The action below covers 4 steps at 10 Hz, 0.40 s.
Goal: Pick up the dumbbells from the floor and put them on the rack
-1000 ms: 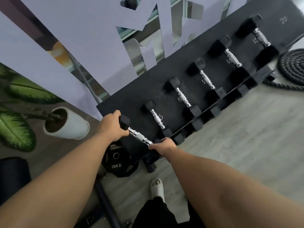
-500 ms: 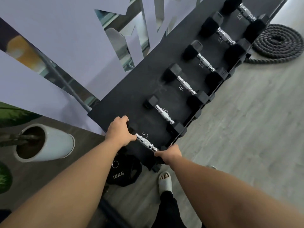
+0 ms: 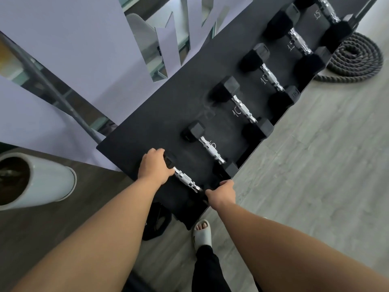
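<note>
Setting the small dumbbell into the last slot on the rack

We've got the dumbbell [image 3: 187, 179] low and centre in the frame, at the near end of the rack [image 3: 147, 127]. Our left hand [image 3: 154, 168] is wrapped over its far head and our right hand [image 3: 222, 191] is closed on the near head, with the chrome handle bare between them. It looks about seated. We'd keep it parallel to the next dumbbell [image 3: 210, 149] up the row, check both heads sit flat, then let go one hand at a time so no fingers get pinched underneath.
</note>
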Available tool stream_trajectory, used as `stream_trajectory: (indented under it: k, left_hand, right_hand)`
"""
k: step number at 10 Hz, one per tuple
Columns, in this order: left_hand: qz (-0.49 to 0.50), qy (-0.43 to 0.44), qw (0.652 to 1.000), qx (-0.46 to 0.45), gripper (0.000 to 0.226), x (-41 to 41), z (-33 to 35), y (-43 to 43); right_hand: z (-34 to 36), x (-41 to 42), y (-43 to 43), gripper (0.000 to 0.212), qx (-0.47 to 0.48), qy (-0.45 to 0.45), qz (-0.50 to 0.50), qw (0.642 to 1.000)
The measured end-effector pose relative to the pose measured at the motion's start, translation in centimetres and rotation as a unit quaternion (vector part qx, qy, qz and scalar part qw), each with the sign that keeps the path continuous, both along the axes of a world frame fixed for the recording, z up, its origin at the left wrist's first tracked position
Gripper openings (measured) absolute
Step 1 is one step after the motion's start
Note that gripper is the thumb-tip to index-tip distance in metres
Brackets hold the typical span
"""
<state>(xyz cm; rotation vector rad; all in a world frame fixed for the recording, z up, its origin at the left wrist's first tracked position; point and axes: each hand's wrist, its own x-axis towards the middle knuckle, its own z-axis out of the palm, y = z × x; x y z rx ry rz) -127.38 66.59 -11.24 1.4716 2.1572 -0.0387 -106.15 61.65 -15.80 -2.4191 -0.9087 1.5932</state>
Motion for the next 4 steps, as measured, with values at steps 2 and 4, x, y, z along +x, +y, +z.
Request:
stream_trajectory:
  k: [2,4]
  left_hand:
    - [-0.037,-0.007,0.998,-0.055,0.086,-0.7,0.1,0.2]
    - [-0.063,-0.03,0.981,-0.181,0.097,-1.0,2.5,0.1]
  right_hand:
    - [0.4,3.4,0.4,0.039,0.056,-0.043,0.177,0.982]
    - [2.9,4.4,2.9,0.018,0.099,-0.045,0.294,0.95]
